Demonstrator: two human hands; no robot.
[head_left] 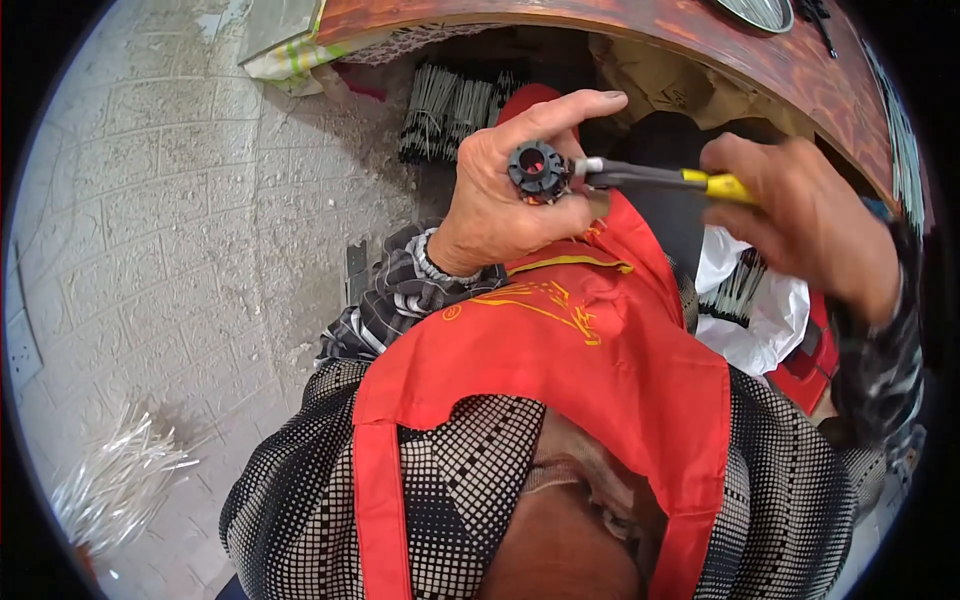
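Observation:
My left hand [488, 218] is closed round a black ring-shaped part [545, 186] with notches round its rim and a round hole through it, possibly a small motor core. Its index finger stretches out above the part, and the thumb lies below. From the right, my right hand [815, 225] grips long-nosed pliers [645, 177] with yellow handles. The jaws meet the right side of the black part, at a small pale piece beside it. Whether they pinch that piece is too small to tell. A red apron [560, 340] covers my lap under both hands.
A reddish wooden table [580, 8] curves across the top, with a round metal dish [762, 12] on it. Bundles of dark, white-tipped leads [440, 112] lie beneath. A white plastic bag [775, 325] holds more at right. Pale strips [125, 490] lie on the floor at lower left.

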